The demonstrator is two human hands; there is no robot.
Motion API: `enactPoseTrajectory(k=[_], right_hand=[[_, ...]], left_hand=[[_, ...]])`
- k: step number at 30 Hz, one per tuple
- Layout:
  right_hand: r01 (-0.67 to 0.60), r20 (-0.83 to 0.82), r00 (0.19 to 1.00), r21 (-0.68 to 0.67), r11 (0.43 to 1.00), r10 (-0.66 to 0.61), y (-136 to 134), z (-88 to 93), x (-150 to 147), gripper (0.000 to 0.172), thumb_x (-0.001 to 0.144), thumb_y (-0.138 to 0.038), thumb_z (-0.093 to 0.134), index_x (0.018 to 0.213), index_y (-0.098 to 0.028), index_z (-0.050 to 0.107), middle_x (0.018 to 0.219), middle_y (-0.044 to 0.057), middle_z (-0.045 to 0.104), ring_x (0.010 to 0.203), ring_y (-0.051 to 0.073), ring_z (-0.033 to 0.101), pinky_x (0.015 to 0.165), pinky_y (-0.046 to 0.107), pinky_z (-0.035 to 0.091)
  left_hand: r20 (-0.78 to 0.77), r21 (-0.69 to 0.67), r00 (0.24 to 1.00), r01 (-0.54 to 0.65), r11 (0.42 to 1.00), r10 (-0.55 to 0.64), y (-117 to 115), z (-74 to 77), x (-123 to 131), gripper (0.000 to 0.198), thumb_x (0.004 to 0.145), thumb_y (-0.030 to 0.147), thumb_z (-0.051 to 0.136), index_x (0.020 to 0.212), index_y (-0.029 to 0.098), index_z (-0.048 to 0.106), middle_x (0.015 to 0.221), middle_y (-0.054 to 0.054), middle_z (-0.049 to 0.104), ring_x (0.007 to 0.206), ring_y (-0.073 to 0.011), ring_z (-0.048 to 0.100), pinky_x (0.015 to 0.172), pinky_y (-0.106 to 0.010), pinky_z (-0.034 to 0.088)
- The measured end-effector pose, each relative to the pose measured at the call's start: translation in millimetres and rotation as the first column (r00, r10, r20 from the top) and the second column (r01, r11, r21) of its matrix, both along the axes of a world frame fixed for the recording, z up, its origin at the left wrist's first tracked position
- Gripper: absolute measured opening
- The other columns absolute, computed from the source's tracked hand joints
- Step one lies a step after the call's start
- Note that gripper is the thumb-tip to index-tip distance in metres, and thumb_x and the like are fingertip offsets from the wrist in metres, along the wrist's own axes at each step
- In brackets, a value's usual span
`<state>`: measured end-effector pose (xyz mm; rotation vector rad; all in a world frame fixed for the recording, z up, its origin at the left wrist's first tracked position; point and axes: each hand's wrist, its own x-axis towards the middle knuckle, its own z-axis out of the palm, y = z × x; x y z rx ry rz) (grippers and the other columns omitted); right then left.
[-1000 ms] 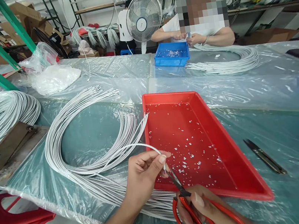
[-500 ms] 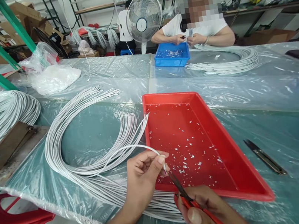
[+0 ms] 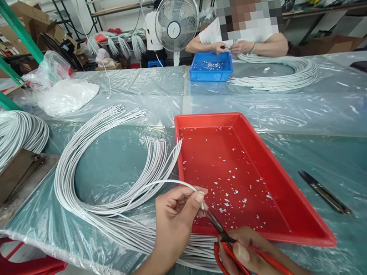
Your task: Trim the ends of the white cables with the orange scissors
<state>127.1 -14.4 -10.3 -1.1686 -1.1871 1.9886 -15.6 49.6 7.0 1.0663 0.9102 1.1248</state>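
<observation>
Left hand [image 3: 178, 218], forearm angled toward 1 o'clock, pinches the end of a thin white cable [image 3: 162, 183] between thumb and forefinger at the red plastic tray's [image 3: 208, 117] 7 o'clock corner. Red-handled steel scissors [image 3: 219, 228] point to 11 o'clock, tips at that end. Right hand [image 3: 252, 256] is curled around the handles.

I had two hands in use: my left hand [image 3: 175, 219] and my right hand [image 3: 252, 256]. I counted two trays: one red tray [image 3: 203, 153] and one blue tray [image 3: 210, 76]. Cutting tools numbered two: one pair of red scissors [image 3: 220, 229] and one pair of dark snips [image 3: 324, 192]. Cable bundles numbered three: left bundle [image 3: 4, 136], middle bundle [image 3: 71, 172], far bundle [image 3: 285, 78]. I also counted one loose cable [image 3: 162, 183], one fan [image 3: 175, 19] and one red stool [image 3: 17, 272]. Other people numbered two: one person across the table [image 3: 273, 46] and one person behind the fan [image 3: 151, 32].
</observation>
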Motion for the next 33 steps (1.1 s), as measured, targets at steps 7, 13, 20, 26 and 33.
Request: enactPoseTrajectory(k=[7, 13, 20, 26, 33], right_hand=[[0.01, -0.031, 0.999, -0.004, 1.0, -0.01, -1, -2.7, -2, 0.056, 0.072, -0.07, 0.041, 0.058, -0.016, 0.047, 0.045, -0.004, 0.041, 0.033, 0.005, 0.036, 0.034, 0.017, 0.026], [0.104, 0.103, 0.988, 0.098, 0.99, -0.114, 0, -2.5, -10, 0.05, 0.066, -0.065, 0.052, 0.058, -0.016, 0.043, 0.047, -0.006, 0.034, 0.036, 0.006, 0.035, 0.035, 0.018, 0.026], [0.137, 0.271, 0.923, 0.432, 0.892, -0.273, 1, -4.9, -16, 0.038, 0.067, -0.047, 0.062, 0.055, -0.016, 0.043, 0.051, -0.005, 0.035, 0.047, 0.008, 0.029, 0.043, 0.021, 0.021], [0.145, 0.372, 0.813, 0.617, 0.774, -0.449, 1, -0.9, -11, 0.028, 0.068, -0.038, 0.064, 0.058, -0.017, 0.047, 0.053, -0.005, 0.04, 0.047, 0.009, 0.036, 0.044, 0.021, 0.026], [0.257, 0.296, 0.733, 0.713, 0.652, -0.612, 9, 9.2, -13, 0.014, 0.075, -0.025, 0.057, 0.063, -0.018, 0.054, 0.055, -0.002, 0.048, 0.047, 0.011, 0.044, 0.044, 0.02, 0.036]], left_hand=[[-0.01, -0.037, 1.0, -0.023, 0.999, 0.023, 0, 0.2, 1, 0.016, 0.074, 0.026, 0.063, 0.067, 0.012, 0.065, 0.059, 0.0, 0.061, 0.049, -0.0076, 0.052, 0.05, -0.017, 0.045], [0.066, -0.106, 0.998, 0.028, 0.994, -0.021, 2, -2.7, 1, 0.022, 0.075, 0.032, 0.062, 0.069, 0.012, 0.064, 0.052, 0.002, 0.059, 0.044, -0.0064, 0.051, 0.048, -0.016, 0.043], [0.18, -0.162, 0.981, 0.094, 0.982, -0.064, 4, -6.9, 1, 0.02, 0.075, 0.03, 0.063, 0.067, 0.012, 0.062, 0.051, 0.002, 0.059, 0.042, -0.0053, 0.051, 0.046, -0.015, 0.04], [0.212, -0.208, 0.972, 0.145, 0.967, -0.1, 3, -6.8, 2, 0.023, 0.075, 0.032, 0.062, 0.066, 0.011, 0.06, 0.048, 0.002, 0.058, 0.04, -0.0055, 0.049, 0.045, -0.016, 0.041], [-0.014, -0.064, 0.999, -0.048, 0.997, 0.047, -6, 0.0, 3, 0.018, 0.073, 0.028, 0.064, 0.065, 0.012, 0.061, 0.054, 0.001, 0.06, 0.048, -0.0094, 0.056, 0.049, -0.019, 0.046]])
